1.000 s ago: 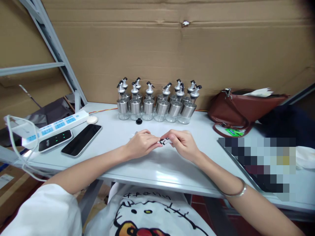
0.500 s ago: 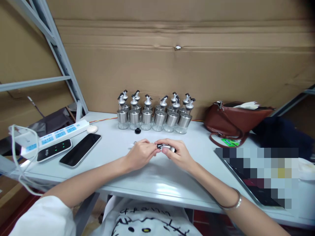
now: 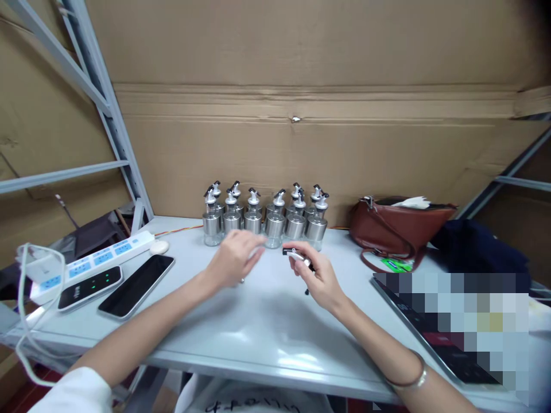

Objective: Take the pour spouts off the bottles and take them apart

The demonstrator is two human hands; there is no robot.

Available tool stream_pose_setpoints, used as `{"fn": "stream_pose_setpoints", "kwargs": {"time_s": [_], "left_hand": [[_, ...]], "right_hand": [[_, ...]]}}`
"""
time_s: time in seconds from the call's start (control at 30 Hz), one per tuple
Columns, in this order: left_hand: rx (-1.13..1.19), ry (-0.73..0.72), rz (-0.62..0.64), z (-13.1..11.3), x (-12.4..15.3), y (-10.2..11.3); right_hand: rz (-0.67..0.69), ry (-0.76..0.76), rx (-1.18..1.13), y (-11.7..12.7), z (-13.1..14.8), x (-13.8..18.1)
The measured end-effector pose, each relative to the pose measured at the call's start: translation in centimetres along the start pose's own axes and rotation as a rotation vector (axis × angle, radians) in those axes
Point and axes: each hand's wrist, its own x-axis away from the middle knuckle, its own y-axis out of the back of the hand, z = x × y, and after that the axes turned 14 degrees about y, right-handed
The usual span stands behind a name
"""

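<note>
My right hand (image 3: 316,272) is closed round a silver-and-black pourer spout (image 3: 296,256), its black lever end sticking out toward the left. A small dark tip (image 3: 307,292) shows below the palm. My left hand (image 3: 236,256), slightly blurred, reaches forward over the table with fingers stretched and thumb apart, and I see nothing in it. Just below that hand is a small shiny piece (image 3: 241,280), mostly covered. Beyond both hands stand several glass bottles with steel bands (image 3: 274,225), topped with silver-and-black pourers.
On the left lie a power strip (image 3: 92,261), a black device with green lights (image 3: 90,288), a phone (image 3: 138,287) and a round white item (image 3: 159,247). On the right are a brown bag (image 3: 400,223), dark cloth (image 3: 482,252) and a partly pixelated dark flat device (image 3: 424,321). Cardboard (image 3: 301,155) stands behind.
My hands have parted. The left has left the spout and moved forward; the spout stays in my right hand. The black cap by the bottles is now hidden. The view has tilted up.
</note>
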Motion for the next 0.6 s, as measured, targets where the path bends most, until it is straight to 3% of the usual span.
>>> {"fn": "stream_pose_setpoints", "kwargs": {"time_s": [0.1,0.2,0.27,0.3,0.4,0.5,0.6], "left_hand": [[0.035,0.284,-0.072,2.0,-4.5,0.9],[-0.037,0.437,-0.043,3.6,-9.9,1.2],[-0.113,0.526,0.074,4.4,-13.5,1.0],[-0.12,0.609,0.198,4.6,-15.1,0.7],[-0.116,0.684,0.44,5.0,-19.1,-0.5],[-0.172,0.743,0.614,4.9,-21.1,-2.0],[-0.224,0.773,0.672,4.5,-21.4,-3.2]], "right_hand": [[-0.03,0.009,0.012,-0.4,0.1,0.3],[-0.069,-0.004,0.077,-0.8,0.2,0.3],[-0.066,0.018,0.111,-0.9,0.3,0.1],[-0.057,0.034,0.123,-0.9,0.3,0.1],[-0.035,0.069,0.134,-0.8,0.5,-0.1],[-0.026,0.109,0.111,-0.8,0.6,-0.1],[-0.031,0.135,0.107,-0.7,0.7,-0.2]]}}
